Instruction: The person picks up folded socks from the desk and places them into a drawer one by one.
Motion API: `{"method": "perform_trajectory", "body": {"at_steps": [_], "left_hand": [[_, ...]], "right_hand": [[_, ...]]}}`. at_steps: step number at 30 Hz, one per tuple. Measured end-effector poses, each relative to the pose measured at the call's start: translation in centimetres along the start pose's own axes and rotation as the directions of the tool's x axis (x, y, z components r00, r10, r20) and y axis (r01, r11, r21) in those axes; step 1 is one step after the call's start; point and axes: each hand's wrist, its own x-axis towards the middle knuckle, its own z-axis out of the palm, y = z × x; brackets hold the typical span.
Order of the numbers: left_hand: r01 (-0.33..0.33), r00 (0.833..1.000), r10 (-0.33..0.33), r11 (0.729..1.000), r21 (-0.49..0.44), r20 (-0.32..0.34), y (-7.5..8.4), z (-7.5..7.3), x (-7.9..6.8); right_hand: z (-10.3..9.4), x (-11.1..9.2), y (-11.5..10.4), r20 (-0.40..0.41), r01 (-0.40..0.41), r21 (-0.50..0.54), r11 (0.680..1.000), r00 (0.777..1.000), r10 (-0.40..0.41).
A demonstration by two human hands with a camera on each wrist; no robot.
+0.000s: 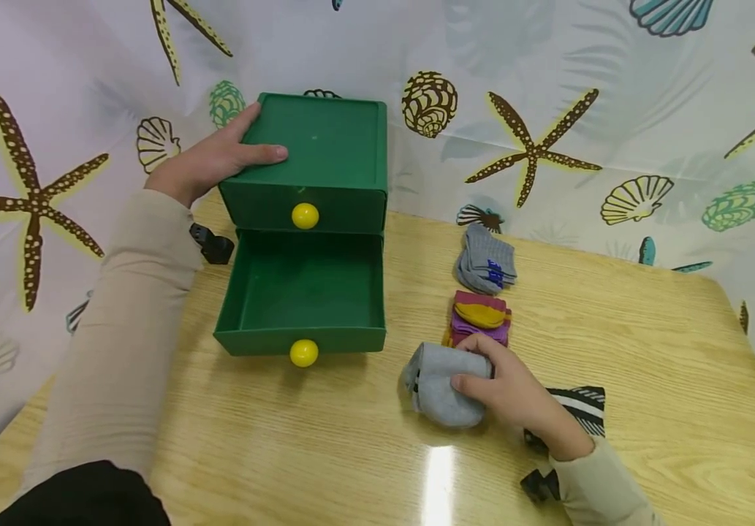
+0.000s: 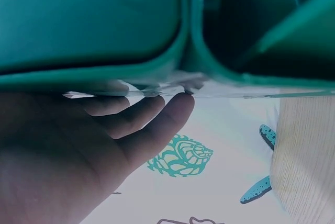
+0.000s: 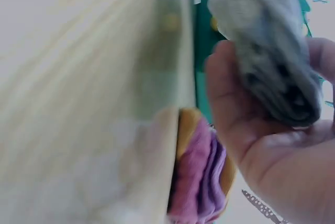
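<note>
A small green drawer cabinet [image 1: 314, 139] with yellow knobs stands on the table, its lower drawer [image 1: 311, 292] pulled out and bare inside. On its top left edge rests my left hand [image 1: 213, 157], thumb on top and the other fingers extended along the side; the left wrist view shows these fingers [image 2: 157, 122] against the green wall. My right hand [image 1: 515, 391] pinches a folded grey sock bundle [image 1: 449, 383] between thumb and fingers, in front and right of the drawer. In the right wrist view the grey bundle [image 3: 275, 51] sits above the tabletop.
Behind the right hand lie folded maroon, purple and mustard socks [image 1: 480, 315], with folded grey socks [image 1: 485, 259] farther back. A black-and-white striped sock bundle [image 1: 584, 409] is partly hidden by the right wrist. A patterned cloth [image 1: 364, 44] hangs behind the wooden table [image 1: 647, 343].
</note>
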Motion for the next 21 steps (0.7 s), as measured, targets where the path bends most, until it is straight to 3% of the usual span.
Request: {"method": "perform_trajectory", "body": {"at_steps": [3,7,10,13,16,21], "left_hand": [[0.001,1.0,-0.001,1.0,0.005,-0.004,-0.1,0.0,-0.1],[-0.002,1.0,0.002,1.0,0.01,-0.005,-0.2,0.0,-0.1],[-0.003,1.0,0.003,1.0,0.003,-0.005,-0.2,-0.1,-0.2],[-0.002,1.0,0.002,1.0,-0.002,-0.005,-0.3,-0.1,-0.2],[-0.004,1.0,0.004,1.0,-0.002,-0.002,-0.3,-0.1,-0.2],[-0.017,1.0,0.017,1.0,-0.006,0.005,-0.2,-0.1,-0.1]], "right_hand": [[-0.1,0.3,-1.1,-0.043,0.027,0.175,0.984,0.999,-0.02],[-0.3,1.2,-3.3,-0.089,0.062,0.366,0.928,0.996,-0.032],[-0.2,2.2,-5.1,-0.088,0.076,0.459,0.885,0.995,-0.04],[0.3,3.4,-7.1,-0.064,0.077,0.496,0.865,0.997,-0.052],[1.1,4.7,-8.9,-0.032,0.068,0.482,0.873,0.998,-0.06],[3.0,7.5,-11.3,0.005,0.067,0.337,0.939,0.997,-0.073]]}}
